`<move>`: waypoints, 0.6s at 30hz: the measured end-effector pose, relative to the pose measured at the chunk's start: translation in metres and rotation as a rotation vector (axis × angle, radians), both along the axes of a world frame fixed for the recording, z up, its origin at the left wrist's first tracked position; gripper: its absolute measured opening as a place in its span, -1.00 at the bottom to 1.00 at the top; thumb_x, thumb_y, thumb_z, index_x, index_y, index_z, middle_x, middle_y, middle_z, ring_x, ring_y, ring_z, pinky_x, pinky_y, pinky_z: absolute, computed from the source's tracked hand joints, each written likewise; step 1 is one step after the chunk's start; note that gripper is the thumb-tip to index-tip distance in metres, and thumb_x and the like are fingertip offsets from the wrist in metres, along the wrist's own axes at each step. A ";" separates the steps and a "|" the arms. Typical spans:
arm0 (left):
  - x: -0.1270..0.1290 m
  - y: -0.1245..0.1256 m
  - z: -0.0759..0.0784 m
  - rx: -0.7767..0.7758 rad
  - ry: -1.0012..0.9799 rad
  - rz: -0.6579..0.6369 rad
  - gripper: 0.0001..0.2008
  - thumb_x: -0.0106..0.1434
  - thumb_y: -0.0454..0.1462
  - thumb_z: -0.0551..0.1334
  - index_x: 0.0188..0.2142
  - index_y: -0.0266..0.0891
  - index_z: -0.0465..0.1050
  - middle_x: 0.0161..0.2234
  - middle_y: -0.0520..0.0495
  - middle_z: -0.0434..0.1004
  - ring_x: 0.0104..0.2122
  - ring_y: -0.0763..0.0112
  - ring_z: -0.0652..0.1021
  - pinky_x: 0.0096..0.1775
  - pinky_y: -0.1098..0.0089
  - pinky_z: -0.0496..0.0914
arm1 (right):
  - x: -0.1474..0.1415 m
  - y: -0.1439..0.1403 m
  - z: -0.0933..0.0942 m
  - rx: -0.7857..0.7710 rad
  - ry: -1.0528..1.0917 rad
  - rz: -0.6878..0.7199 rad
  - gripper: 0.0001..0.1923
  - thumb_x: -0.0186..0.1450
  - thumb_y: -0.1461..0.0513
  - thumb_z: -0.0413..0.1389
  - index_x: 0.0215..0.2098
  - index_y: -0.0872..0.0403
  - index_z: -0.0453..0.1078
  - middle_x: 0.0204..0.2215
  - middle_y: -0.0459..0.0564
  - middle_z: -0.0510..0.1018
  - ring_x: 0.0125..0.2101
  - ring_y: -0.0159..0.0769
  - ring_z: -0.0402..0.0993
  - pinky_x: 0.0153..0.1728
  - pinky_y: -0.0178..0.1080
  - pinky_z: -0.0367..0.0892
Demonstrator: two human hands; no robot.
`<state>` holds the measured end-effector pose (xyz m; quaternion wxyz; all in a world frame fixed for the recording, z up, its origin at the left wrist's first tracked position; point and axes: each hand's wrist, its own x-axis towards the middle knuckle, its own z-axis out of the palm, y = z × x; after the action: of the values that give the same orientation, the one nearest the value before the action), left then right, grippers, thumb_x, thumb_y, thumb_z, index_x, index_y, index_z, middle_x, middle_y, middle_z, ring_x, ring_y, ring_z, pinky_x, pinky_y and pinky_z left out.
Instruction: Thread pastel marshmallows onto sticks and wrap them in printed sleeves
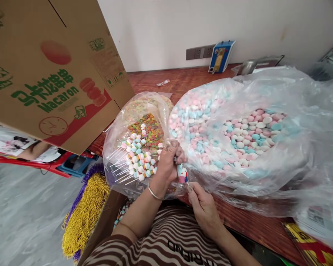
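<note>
Wrapper (pixel 182 174) could tear if I pull unevenly: left hand (pixel 168 160) curled round its top, right hand (pixel 201 203) pinching its lower end, near the counter's (pixel 255 226) front edge.

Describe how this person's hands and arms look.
Both hands are gloveless: the left hand, with a thin silver-coloured bangle at its wrist, and the right hand, with none showing. The left sleeve is short, with brown and pale stripes.
</note>
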<state>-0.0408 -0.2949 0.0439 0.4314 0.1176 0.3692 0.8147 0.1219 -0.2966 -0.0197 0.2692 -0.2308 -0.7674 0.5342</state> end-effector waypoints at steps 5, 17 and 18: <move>0.029 0.003 -0.011 -0.008 0.037 -0.067 -0.56 0.14 -0.08 0.47 -0.41 -0.21 0.22 -0.58 0.22 0.18 -0.68 0.70 0.22 -0.54 0.53 0.20 | -0.005 0.000 0.000 0.015 0.042 -0.050 -0.72 0.49 0.15 -0.09 -0.36 0.01 0.28 -0.56 -0.17 0.39 -0.54 -0.35 0.32 -0.50 -0.33 0.24; 0.044 -0.008 -0.012 -0.113 0.132 -0.103 -0.50 0.15 -0.03 0.45 -0.04 -0.24 0.43 -0.47 0.07 0.46 -0.35 0.41 0.56 -0.29 0.42 0.38 | -0.013 0.012 0.005 0.090 0.054 -0.220 -0.70 0.49 0.15 -0.09 -0.41 0.00 0.22 -0.59 -0.20 0.29 -0.58 -0.37 0.22 -0.53 -0.32 0.15; 0.045 -0.009 -0.013 -0.116 0.119 -0.111 -0.49 0.15 -0.04 0.45 -0.02 -0.24 0.43 -0.45 0.06 0.48 -0.33 0.40 0.57 -0.27 0.42 0.39 | -0.013 0.012 0.005 0.102 0.053 -0.230 -0.70 0.49 0.16 -0.09 -0.41 0.00 0.22 -0.59 -0.20 0.30 -0.58 -0.37 0.22 -0.53 -0.32 0.15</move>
<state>0.0041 -0.3040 0.0312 0.4590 0.1609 0.4339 0.7583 0.1084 -0.2848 -0.0144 0.3603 -0.2891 -0.7546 0.4661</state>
